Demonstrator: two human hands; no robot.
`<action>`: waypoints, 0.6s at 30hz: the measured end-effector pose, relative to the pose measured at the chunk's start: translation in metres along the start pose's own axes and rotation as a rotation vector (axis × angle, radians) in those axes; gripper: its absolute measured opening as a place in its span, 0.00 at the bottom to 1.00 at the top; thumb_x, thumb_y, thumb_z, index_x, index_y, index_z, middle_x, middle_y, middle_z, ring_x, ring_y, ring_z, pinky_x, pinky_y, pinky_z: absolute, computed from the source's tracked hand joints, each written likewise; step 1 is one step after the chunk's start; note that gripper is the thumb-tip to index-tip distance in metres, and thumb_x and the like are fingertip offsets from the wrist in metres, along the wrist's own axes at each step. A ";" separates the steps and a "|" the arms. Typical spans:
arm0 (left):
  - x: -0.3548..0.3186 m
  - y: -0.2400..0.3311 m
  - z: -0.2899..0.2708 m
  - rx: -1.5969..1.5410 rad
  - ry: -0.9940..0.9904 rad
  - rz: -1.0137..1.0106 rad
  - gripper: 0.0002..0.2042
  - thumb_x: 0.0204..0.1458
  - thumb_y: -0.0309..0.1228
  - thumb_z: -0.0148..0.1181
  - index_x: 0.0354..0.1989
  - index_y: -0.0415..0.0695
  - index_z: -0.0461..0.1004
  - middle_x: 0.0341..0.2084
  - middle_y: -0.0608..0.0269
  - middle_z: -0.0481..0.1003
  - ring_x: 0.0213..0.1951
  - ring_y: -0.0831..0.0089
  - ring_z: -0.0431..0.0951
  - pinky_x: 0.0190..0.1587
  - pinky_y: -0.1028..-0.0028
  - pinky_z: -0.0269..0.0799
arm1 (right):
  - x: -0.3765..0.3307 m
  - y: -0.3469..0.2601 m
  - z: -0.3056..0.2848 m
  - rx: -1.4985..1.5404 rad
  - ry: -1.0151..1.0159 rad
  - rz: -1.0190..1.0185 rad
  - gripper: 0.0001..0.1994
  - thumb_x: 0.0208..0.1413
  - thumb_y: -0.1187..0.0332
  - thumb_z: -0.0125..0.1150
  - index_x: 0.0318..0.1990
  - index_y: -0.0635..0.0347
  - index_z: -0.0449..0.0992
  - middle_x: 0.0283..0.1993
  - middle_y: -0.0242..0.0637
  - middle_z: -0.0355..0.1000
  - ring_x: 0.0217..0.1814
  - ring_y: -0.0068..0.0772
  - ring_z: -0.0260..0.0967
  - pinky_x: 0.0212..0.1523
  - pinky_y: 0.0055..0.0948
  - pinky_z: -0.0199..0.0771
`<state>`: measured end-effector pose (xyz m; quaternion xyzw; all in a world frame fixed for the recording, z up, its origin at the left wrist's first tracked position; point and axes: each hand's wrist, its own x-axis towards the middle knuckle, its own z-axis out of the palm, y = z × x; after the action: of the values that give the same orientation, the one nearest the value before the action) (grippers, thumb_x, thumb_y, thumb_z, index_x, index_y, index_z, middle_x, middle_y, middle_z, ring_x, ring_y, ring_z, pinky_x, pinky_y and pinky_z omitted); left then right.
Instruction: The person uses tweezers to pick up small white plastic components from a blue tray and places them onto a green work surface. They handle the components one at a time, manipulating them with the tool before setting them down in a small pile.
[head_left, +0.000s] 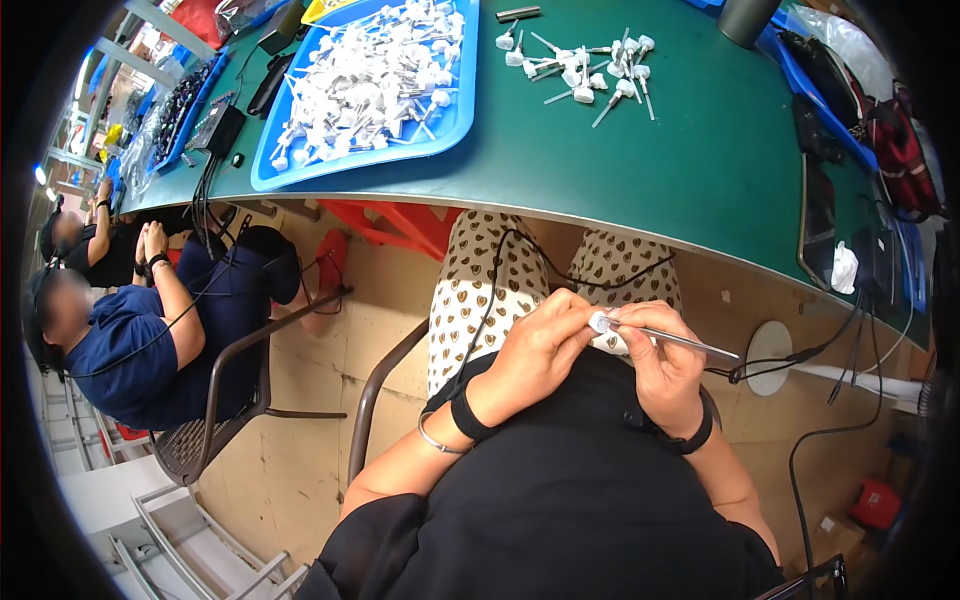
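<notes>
Above my lap, my left hand point(548, 345) pinches a small white plastic piece point(600, 321) between thumb and fingers. My right hand point(664, 368) is closed around a slim silver metal tool point(700, 346), possibly tweezers; its inner end meets the white piece and its other end sticks out to the right. On the green table point(690, 180) ahead lies a loose pile of white plastic pieces with thin stems point(585, 72). Many similar pieces point(365, 85) fill a blue tray point(440, 140) at the table's near left. What the fingertips cover is hidden.
A short dark metal cylinder point(518, 14) lies beyond the loose pieces. At the right stand a grey cylinder point(748, 18) and a blue tray with bags point(835, 90). Black cables point(800, 440) hang on the right. Another person point(150, 340) sits on the left.
</notes>
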<state>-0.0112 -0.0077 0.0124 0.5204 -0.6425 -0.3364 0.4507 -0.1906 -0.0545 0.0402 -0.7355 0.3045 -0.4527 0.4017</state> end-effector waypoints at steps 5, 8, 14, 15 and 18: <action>0.000 -0.002 0.001 0.000 0.000 0.026 0.10 0.59 0.21 0.63 0.48 0.39 0.80 0.36 0.58 0.76 0.38 0.64 0.79 0.40 0.70 0.75 | -0.006 0.001 0.002 0.126 0.056 0.144 0.04 0.63 0.77 0.63 0.43 0.67 0.77 0.41 0.42 0.80 0.40 0.29 0.79 0.40 0.27 0.80; 0.000 -0.002 0.001 0.011 -0.003 0.020 0.10 0.59 0.21 0.63 0.48 0.40 0.80 0.36 0.59 0.76 0.38 0.64 0.79 0.40 0.70 0.75 | -0.006 0.000 0.002 0.125 0.067 0.171 0.05 0.63 0.76 0.64 0.43 0.68 0.78 0.40 0.42 0.80 0.39 0.28 0.79 0.40 0.26 0.80; -0.001 -0.005 0.002 0.039 -0.001 0.034 0.10 0.59 0.21 0.63 0.48 0.40 0.80 0.36 0.58 0.76 0.37 0.64 0.79 0.39 0.70 0.75 | -0.006 0.000 0.003 0.108 0.074 0.181 0.05 0.63 0.75 0.64 0.43 0.68 0.78 0.39 0.41 0.80 0.38 0.28 0.80 0.40 0.25 0.81; -0.001 -0.005 0.002 0.046 -0.001 0.038 0.10 0.59 0.21 0.63 0.48 0.40 0.80 0.36 0.58 0.76 0.37 0.64 0.79 0.39 0.70 0.75 | -0.006 0.000 0.003 0.108 0.075 0.182 0.05 0.63 0.75 0.64 0.43 0.68 0.78 0.39 0.41 0.81 0.38 0.28 0.80 0.40 0.25 0.81; -0.001 -0.002 0.001 0.050 0.001 0.040 0.09 0.59 0.21 0.63 0.48 0.40 0.80 0.36 0.59 0.76 0.37 0.64 0.79 0.39 0.70 0.75 | -0.007 0.000 0.003 0.105 0.082 0.214 0.06 0.63 0.75 0.64 0.43 0.69 0.78 0.38 0.41 0.81 0.38 0.28 0.81 0.40 0.25 0.82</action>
<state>-0.0116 -0.0076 0.0097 0.5185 -0.6608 -0.3110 0.4447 -0.1909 -0.0481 0.0365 -0.6578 0.3731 -0.4522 0.4729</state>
